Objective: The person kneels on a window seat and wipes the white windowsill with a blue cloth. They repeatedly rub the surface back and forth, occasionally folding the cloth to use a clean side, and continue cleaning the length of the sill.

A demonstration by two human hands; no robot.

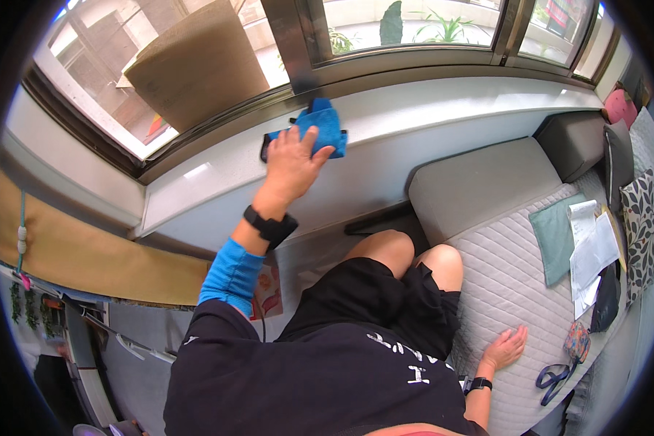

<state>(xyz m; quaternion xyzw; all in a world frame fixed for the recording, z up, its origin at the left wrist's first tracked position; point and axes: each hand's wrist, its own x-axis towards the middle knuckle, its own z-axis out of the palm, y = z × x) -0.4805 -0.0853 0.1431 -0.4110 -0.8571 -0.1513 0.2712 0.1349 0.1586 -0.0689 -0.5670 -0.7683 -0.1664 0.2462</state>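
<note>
My left hand point(294, 158) presses a bunched blue cloth point(321, 122) with dark edging against the white window sill point(414, 111). The fingers lie over the cloth, and its underside is hidden. Just behind the cloth runs the metal window frame point(305, 87). My right hand point(506, 347) rests palm down, holding nothing, on the quilted light-grey sofa cover point(501, 283) beside my legs. Its fingers are slightly apart.
A large cardboard box point(196, 71) stands beyond the left pane. On the sofa lie a green cloth point(556, 234), papers point(594, 245), a patterned pouch point(576, 342) and a dark strap point(551, 381). A grey sofa backrest point(485, 185) adjoins the sill wall.
</note>
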